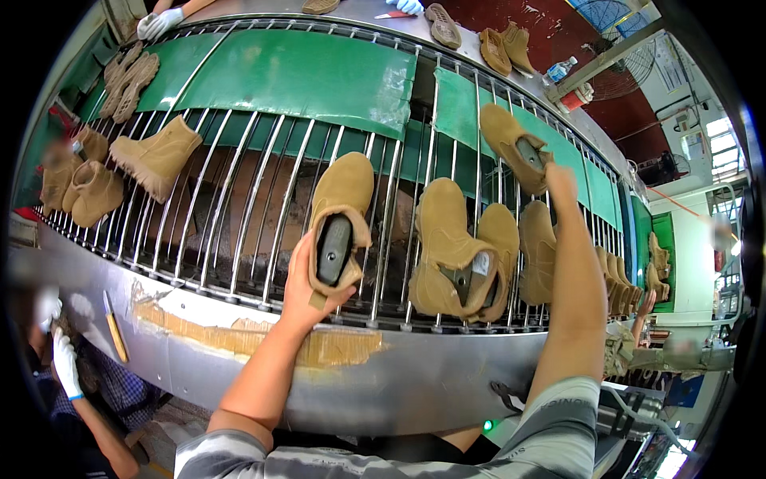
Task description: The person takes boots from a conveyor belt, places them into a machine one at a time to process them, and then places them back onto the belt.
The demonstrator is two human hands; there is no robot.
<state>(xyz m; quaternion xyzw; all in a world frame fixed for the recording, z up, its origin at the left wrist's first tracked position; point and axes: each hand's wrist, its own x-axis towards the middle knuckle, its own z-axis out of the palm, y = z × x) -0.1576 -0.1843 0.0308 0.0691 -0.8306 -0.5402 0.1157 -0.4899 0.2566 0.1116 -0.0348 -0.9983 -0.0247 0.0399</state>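
My left hand [300,289] grips a tan ankle boot [345,185] by its heel end, with its toe pointing away from me. A dark last with a small round hole fills its opening. Farther off to the right, my right hand [561,184] is closed on the collar of another tan boot [504,137], tilted with its toe up and left; a dark last shows inside it too. Between my arms, a boot [443,231] lies against a second boot [500,231] on the rollers. A third boot [536,251] sits beside my right forearm.
Metal rollers [239,199] run across, partly under green sheets [319,76]. More boots [155,156] and loose soles [128,84] sit left; others line up right. A wooden-handled tool [116,335] lies on the metal edge. Co-workers' gloved hands [159,24] show far left and lower left.
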